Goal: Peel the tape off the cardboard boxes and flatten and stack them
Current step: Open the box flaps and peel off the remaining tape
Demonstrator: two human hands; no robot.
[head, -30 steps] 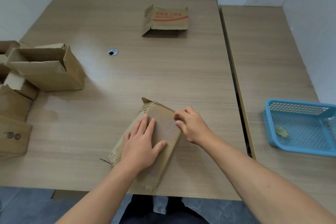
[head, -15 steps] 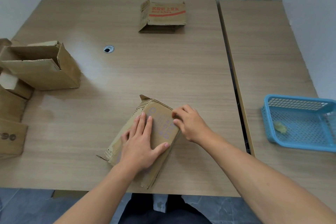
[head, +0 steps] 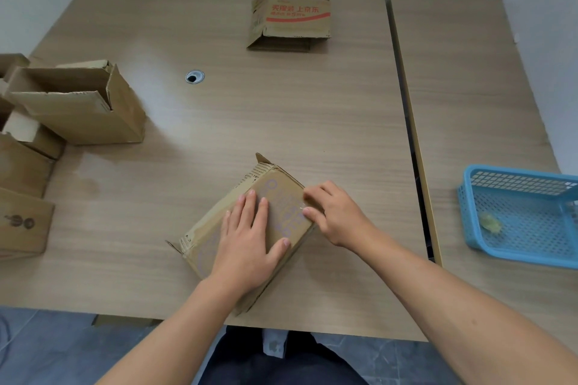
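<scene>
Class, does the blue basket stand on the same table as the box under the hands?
No, the blue basket stands on the right table, the box on the main table.

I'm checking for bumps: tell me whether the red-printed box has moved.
No. The red-printed box keeps its spacing from the cable hole; only the view shifted.

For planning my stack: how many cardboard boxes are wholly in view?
3: the purple-printed box under the left hand and right hand; the red-printed box, far; the open box, left. More boxes are cut off at the left edge.
</scene>
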